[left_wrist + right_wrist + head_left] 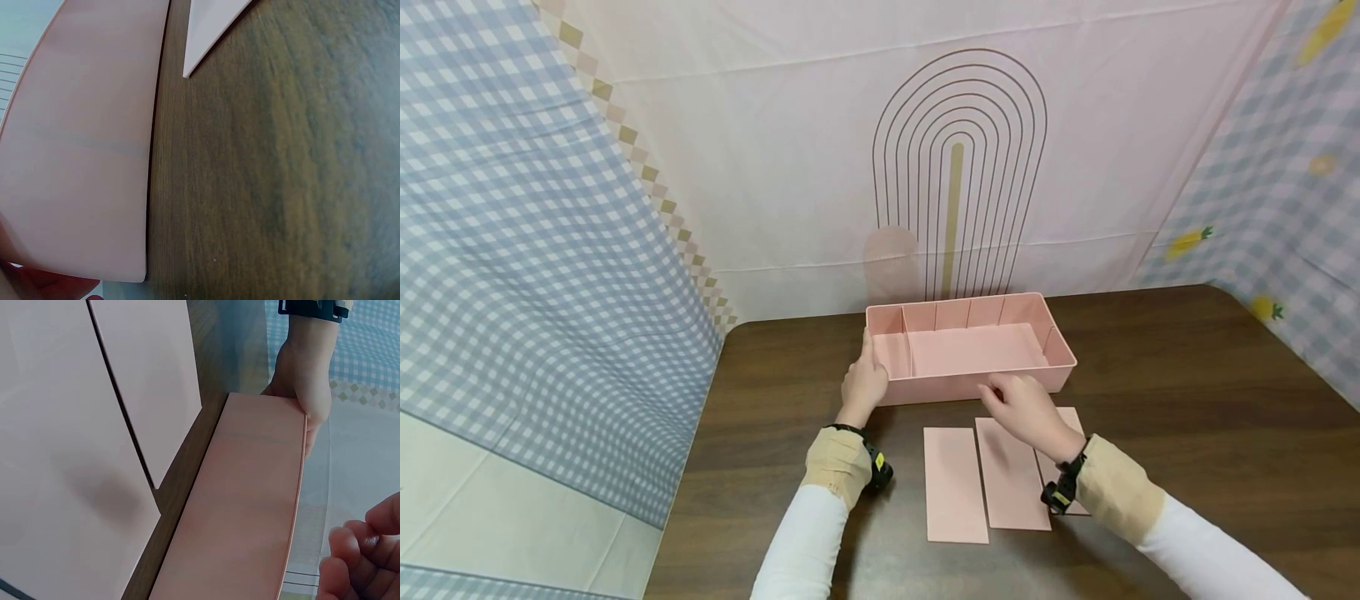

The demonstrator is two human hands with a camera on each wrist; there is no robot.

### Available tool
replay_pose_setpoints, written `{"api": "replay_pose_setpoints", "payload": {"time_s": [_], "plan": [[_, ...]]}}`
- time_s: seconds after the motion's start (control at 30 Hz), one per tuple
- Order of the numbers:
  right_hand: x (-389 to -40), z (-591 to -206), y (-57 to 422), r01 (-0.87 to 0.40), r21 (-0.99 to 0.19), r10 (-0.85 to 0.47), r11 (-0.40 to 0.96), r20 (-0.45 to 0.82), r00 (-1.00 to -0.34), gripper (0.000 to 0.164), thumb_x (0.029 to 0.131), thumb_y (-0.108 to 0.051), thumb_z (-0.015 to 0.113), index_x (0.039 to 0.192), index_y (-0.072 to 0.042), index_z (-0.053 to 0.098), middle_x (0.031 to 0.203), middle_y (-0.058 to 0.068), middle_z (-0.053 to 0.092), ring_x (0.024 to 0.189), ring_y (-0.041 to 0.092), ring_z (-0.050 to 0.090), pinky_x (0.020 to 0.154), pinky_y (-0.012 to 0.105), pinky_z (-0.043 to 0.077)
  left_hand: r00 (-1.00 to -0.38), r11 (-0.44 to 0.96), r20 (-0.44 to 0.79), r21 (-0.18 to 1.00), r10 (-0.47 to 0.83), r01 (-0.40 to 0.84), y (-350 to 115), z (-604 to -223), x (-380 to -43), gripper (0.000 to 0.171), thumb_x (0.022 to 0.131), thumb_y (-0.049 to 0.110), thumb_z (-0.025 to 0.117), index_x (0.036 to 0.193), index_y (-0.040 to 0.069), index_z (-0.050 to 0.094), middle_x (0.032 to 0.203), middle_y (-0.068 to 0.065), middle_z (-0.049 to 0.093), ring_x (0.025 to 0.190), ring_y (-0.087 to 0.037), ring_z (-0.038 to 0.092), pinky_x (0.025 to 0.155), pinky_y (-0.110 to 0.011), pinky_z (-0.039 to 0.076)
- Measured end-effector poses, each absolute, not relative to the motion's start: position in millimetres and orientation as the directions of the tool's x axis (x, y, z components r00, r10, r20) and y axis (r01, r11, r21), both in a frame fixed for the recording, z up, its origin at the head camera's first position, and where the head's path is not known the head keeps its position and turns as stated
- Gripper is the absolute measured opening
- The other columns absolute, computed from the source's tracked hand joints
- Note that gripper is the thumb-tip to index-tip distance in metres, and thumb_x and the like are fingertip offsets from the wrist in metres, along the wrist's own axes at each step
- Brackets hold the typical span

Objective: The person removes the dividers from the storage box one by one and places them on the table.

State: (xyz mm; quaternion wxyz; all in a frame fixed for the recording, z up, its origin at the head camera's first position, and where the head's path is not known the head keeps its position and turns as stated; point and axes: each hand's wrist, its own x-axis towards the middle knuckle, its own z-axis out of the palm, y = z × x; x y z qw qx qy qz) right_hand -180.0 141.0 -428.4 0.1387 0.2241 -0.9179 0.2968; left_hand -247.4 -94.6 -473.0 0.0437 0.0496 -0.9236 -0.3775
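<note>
A long pink open-top box (970,385) stands near the back of the table. My left hand (862,385) holds its left end, index finger lying along the rim; in the right wrist view the left hand (306,378) wraps the box's corner. Close to the front wall hovers my right hand (1024,408), its fingers (340,562) loosely curled and holding nothing. Inside the box, an upright divider (907,343) marks off a narrow left compartment. Flat pink panels lie in front: a left panel (955,487), a middle panel (1011,475), and a right panel (1070,417) partly hidden under the right wrist.
The brown wood-grain table (760,500) meets a pale cloth backdrop (790,167) just behind the box. Blue checked cloth (550,250) hangs at the left, and more checked cloth (1300,208) hangs at the right.
</note>
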Motion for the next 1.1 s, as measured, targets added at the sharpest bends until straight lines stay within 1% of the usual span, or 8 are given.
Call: {"api": "replay_pose_setpoints", "payload": {"time_s": [0.13, 0.37, 0.53, 0.63, 0.77, 0.97, 1.1], "plan": [[-182.3, -428.0, 137.2, -0.479, -0.504, -0.325, 0.719, 0.366, -0.872, 0.031, 0.085, -0.010, 0.056, 0.058, -0.014, 0.041, 0.050, -0.005, 0.033, 0.044, 0.010, 0.032, 0.044, 0.029, 0.030, -0.991, 0.710, 0.037, 0.702, -0.126, -0.064, -94.6, -472.5, -247.4, 0.061, 0.090, 0.012, 0.036, 0.146, 0.021, 0.010, 0.065, -0.010, 0.049, 0.049, -0.022, 0.043, 0.045, -0.036, 0.033], [-184.5, -428.3, 130.1, -0.466, -0.523, -0.322, 0.714, 0.346, -0.881, 0.030, 0.086, -0.011, 0.054, 0.059, -0.014, 0.042, 0.050, -0.005, 0.034, 0.045, 0.010, 0.034, 0.045, 0.029, 0.031, -0.990, 0.694, 0.054, 0.718, -0.129, -0.052, -93.4, -472.3, -244.8, 0.064, 0.089, 0.010, 0.036, 0.146, 0.023, 0.010, 0.065, -0.012, 0.049, 0.049, -0.024, 0.043, 0.046, -0.041, 0.037], [-185.8, -427.5, 126.5, -0.465, -0.538, -0.323, 0.704, 0.340, -0.883, 0.029, 0.087, -0.011, 0.054, 0.060, -0.014, 0.043, 0.051, -0.004, 0.035, 0.045, 0.011, 0.035, 0.045, 0.029, 0.032, -0.990, 0.699, 0.044, 0.712, -0.135, -0.064, -93.5, -473.1, -246.7, 0.063, 0.089, 0.010, 0.036, 0.146, 0.022, 0.011, 0.066, -0.013, 0.050, 0.050, -0.024, 0.044, 0.046, -0.040, 0.036], [-186.7, -427.0, 125.5, -0.467, -0.543, -0.326, 0.698, 0.339, -0.882, 0.029, 0.087, -0.011, 0.053, 0.060, -0.013, 0.044, 0.051, -0.004, 0.036, 0.045, 0.011, 0.036, 0.045, 0.029, 0.032, -0.990, 0.708, 0.047, 0.703, -0.135, -0.063, -93.6, -473.2, -246.9, 0.062, 0.090, 0.011, 0.037, 0.145, 0.021, 0.012, 0.065, -0.011, 0.049, 0.049, -0.022, 0.043, 0.045, -0.037, 0.033], [-188.1, -427.6, 125.0, -0.473, -0.534, -0.329, 0.700, 0.346, -0.878, 0.029, 0.086, -0.011, 0.054, 0.059, -0.014, 0.043, 0.051, -0.005, 0.036, 0.045, 0.011, 0.035, 0.045, 0.029, 0.032, -0.990, 0.707, 0.045, 0.704, -0.132, -0.062, -93.3, -472.4, -246.0, 0.063, 0.089, 0.012, 0.037, 0.146, 0.022, 0.011, 0.064, -0.009, 0.048, 0.048, -0.021, 0.041, 0.044, -0.034, 0.031], [-191.0, -427.2, 122.9, -0.496, -0.513, -0.333, 0.701, 0.379, -0.863, 0.029, 0.085, -0.010, 0.054, 0.058, -0.014, 0.044, 0.052, -0.005, 0.036, 0.047, 0.010, 0.035, 0.046, 0.029, 0.032, -0.991, 0.701, 0.032, 0.709, -0.133, -0.071, -93.5, -471.9, -246.4, 0.063, 0.089, 0.011, 0.037, 0.146, 0.022, 0.010, 0.064, -0.009, 0.048, 0.048, -0.021, 0.040, 0.044, -0.034, 0.031], [-193.3, -427.2, 118.8, -0.511, -0.489, -0.334, 0.707, 0.406, -0.851, 0.025, 0.084, -0.009, 0.054, 0.060, -0.013, 0.048, 0.054, -0.005, 0.038, 0.049, 0.011, 0.036, 0.048, 0.030, 0.033, -0.990, 0.701, 0.033, 0.709, -0.134, -0.071, -93.7, -472.2, -246.7, 0.063, 0.089, 0.011, 0.037, 0.146, 0.022, 0.011, 0.064, -0.009, 0.048, 0.048, -0.021, 0.041, 0.044, -0.034, 0.031]]}}
